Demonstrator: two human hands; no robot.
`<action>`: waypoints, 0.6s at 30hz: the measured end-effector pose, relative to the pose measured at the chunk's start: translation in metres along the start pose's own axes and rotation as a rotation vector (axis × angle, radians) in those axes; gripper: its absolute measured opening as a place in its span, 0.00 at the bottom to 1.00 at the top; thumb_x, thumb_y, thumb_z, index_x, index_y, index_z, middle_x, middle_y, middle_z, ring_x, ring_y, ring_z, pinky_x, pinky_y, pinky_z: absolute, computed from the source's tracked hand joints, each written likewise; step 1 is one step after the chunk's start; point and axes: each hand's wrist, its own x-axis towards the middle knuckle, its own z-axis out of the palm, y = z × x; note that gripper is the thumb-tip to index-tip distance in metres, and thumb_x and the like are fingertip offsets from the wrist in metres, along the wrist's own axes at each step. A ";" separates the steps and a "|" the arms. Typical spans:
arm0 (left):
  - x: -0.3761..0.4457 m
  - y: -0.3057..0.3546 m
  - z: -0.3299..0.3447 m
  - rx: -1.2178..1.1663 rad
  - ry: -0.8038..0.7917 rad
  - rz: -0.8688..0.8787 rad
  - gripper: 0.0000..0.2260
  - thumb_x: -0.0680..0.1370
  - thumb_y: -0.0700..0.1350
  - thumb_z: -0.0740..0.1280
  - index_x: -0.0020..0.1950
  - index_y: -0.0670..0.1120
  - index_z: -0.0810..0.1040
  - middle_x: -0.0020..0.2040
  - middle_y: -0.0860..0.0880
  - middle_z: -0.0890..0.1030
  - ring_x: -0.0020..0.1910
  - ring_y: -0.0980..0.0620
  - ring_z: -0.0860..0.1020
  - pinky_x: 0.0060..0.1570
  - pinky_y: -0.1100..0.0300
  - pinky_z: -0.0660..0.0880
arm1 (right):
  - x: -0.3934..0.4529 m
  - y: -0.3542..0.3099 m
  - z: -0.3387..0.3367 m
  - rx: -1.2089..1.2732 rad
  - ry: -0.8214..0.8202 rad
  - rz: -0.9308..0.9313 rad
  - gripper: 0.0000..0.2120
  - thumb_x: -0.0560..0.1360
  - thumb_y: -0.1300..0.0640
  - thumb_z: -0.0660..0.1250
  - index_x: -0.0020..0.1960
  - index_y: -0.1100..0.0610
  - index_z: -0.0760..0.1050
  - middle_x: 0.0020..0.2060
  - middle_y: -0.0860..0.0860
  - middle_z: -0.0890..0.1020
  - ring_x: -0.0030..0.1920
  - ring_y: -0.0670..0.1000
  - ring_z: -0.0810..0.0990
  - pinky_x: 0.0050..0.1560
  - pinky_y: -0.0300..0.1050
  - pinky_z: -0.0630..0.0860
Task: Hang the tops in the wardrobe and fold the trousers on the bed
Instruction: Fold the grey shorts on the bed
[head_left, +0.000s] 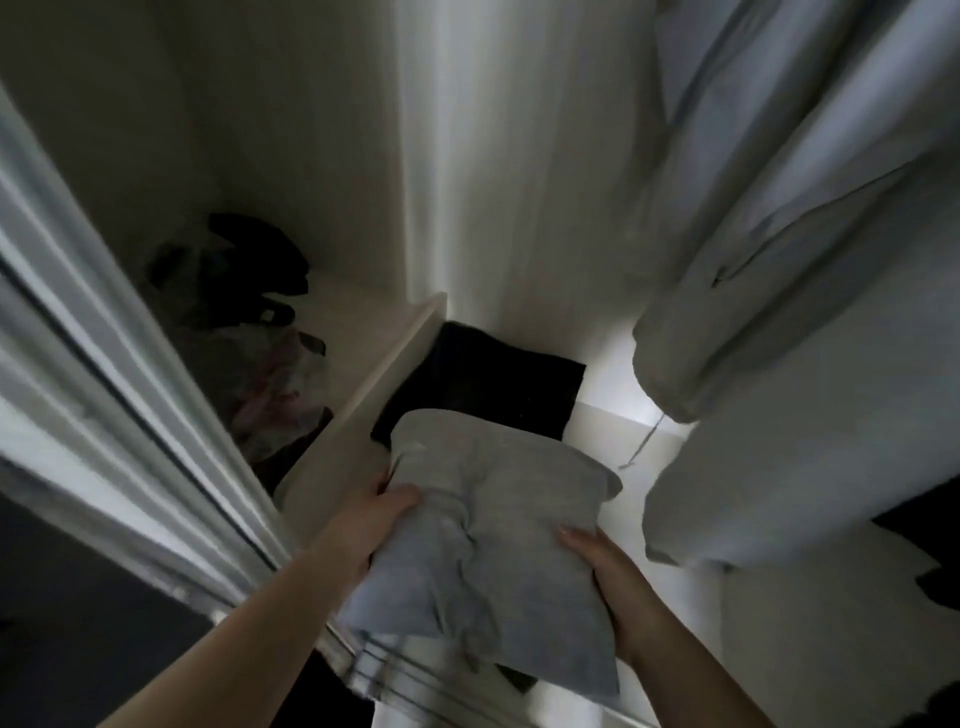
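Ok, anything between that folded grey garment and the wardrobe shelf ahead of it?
Nothing visible blocks it. Both hands, left and right, hold the grey garment above the white shelf. A folded black garment already lies there; pale hanging clothes are to the right.

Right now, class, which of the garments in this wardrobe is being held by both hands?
The folded grey garment, gripped by the left hand and right hand. The folded black one lies untouched behind it; the pale one hangs at right.
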 end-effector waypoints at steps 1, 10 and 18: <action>0.011 0.008 0.001 0.018 -0.003 0.018 0.18 0.75 0.47 0.70 0.65 0.48 0.75 0.60 0.46 0.79 0.54 0.49 0.78 0.57 0.53 0.73 | 0.014 -0.006 0.000 -0.003 0.021 -0.004 0.24 0.67 0.54 0.70 0.63 0.55 0.74 0.55 0.58 0.83 0.54 0.59 0.82 0.52 0.52 0.78; 0.116 0.096 0.010 0.200 -0.063 0.120 0.28 0.71 0.54 0.72 0.69 0.48 0.71 0.63 0.47 0.78 0.60 0.45 0.77 0.62 0.44 0.73 | 0.118 -0.067 -0.006 0.165 0.028 -0.011 0.24 0.70 0.51 0.67 0.62 0.61 0.76 0.54 0.62 0.82 0.54 0.61 0.82 0.51 0.52 0.77; 0.211 0.162 0.030 0.359 -0.071 0.419 0.16 0.74 0.42 0.73 0.61 0.49 0.78 0.51 0.56 0.83 0.47 0.61 0.82 0.39 0.71 0.76 | 0.195 -0.132 -0.028 0.114 0.097 -0.173 0.23 0.68 0.51 0.69 0.61 0.57 0.76 0.54 0.59 0.83 0.51 0.59 0.83 0.44 0.50 0.80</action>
